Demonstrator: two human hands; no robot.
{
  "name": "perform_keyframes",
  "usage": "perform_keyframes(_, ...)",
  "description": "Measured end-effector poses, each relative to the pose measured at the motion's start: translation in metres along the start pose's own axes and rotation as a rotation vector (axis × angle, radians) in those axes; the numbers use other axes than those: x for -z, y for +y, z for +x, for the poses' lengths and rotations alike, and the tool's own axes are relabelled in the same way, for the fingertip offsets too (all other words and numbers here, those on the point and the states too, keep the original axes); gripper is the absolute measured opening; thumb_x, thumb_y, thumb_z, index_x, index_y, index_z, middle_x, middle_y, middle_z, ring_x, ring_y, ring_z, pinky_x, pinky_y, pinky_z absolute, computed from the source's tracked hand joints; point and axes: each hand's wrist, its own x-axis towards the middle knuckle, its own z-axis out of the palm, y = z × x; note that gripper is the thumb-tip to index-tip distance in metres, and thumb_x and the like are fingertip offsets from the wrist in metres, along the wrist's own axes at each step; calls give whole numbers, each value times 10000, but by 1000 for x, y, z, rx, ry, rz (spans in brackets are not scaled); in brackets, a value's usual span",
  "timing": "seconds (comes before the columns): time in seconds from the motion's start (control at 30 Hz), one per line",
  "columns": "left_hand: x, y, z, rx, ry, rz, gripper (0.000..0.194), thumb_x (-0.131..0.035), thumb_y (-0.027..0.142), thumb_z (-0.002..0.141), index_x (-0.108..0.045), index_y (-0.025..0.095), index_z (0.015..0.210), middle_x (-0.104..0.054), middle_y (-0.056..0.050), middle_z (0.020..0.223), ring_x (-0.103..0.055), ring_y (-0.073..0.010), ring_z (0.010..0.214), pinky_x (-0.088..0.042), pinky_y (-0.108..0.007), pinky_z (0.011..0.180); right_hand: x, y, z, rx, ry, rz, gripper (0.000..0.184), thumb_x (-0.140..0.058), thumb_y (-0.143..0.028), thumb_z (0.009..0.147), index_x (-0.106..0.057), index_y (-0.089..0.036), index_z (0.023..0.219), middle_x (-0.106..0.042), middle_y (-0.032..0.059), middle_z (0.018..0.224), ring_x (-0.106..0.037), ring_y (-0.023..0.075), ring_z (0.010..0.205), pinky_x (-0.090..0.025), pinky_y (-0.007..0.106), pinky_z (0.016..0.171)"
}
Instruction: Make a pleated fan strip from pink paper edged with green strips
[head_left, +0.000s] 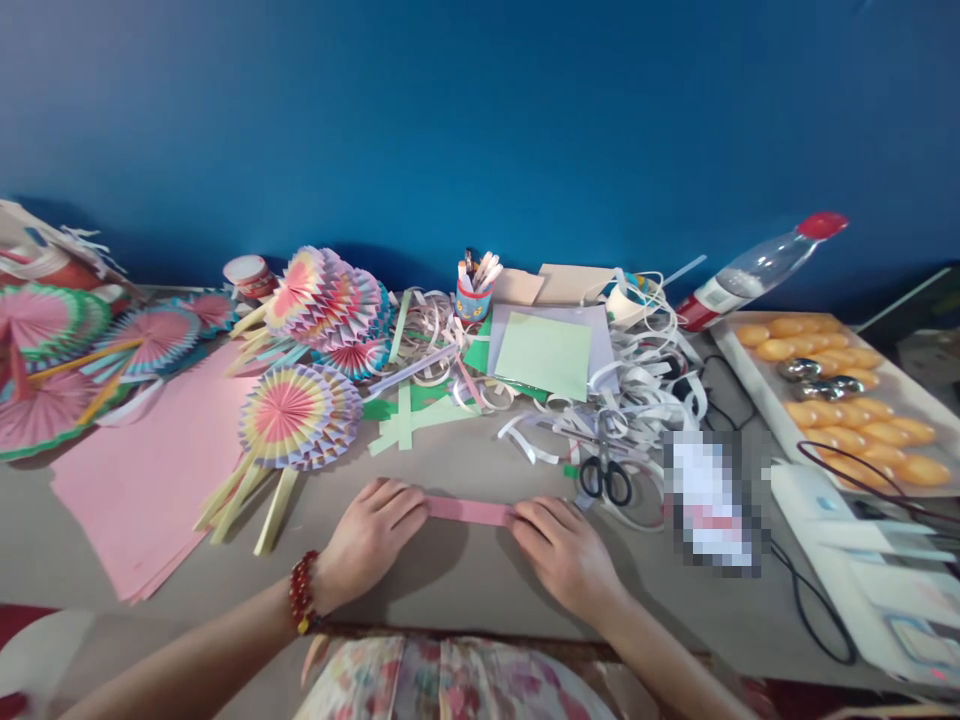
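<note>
A narrow pink paper strip [469,510] is stretched level just above the grey table, close to my body. My left hand [371,540] pinches its left end, with a red bead bracelet on the wrist. At the other end, the fingers of my right hand [562,545] are closed on the strip. Black-handled scissors [604,478] lie just beyond my right hand. To the left of my left hand rests a pleated paper fan [289,412] in pink, yellow and lilac, with pale yellow strips hanging from it.
Pink paper sheets [150,490] and more paper fans [326,300] cover the left. Behind are a pen cup [474,300], a green sheet [546,352] and curled white strips [645,390]. A bottle [750,275], a tray of orange objects [919,400] and cables [817,590] stand right.
</note>
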Motion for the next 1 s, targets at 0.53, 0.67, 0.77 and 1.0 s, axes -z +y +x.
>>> perform_keyframes(0.53, 4, 6, 15, -67, -51, 83, 230, -462, 158, 970, -642, 172, 1112, -635, -96, 998, -536, -232, 907, -433, -373, 787, 0, -11, 9, 8, -33, -87, 260, -508, -132, 951, -688, -248, 1097, -708, 35, 972, -545, 198, 855, -406, 358, 784)
perform_keyframes(0.67, 2, 10, 21, -121, -107, 121, 276, -485, 184, 978, -599, 213, 1227, -629, -75, 1014, -535, -226, 909, -424, -373, 798, -2, -9, 13, 44, -2, -73, 210, -530, -160, 955, -696, -226, 1066, -697, 40, 942, -548, 194, 886, -400, 346, 777)
perform_keyframes(0.77, -1, 13, 24, -149, -167, 129, 343, -517, 213, 974, -542, 236, 1316, -627, -65, 1033, -537, -221, 925, -426, -375, 826, -4, -6, 13, 77, 41, -76, 194, -544, -185, 962, -692, -219, 1080, -692, 40, 936, -544, 187, 888, -397, 336, 782)
perform_keyframes(1.0, -6, 9, 22, -138, -59, 41, 192, -471, 148, 993, -624, 172, 1105, -660, -76, 1044, -565, -202, 972, -438, -355, 851, -5, 3, 9, 100, 71, -3, 238, -454, -155, 989, -688, -190, 973, -695, 63, 963, -557, 197, 912, -418, 341, 819)
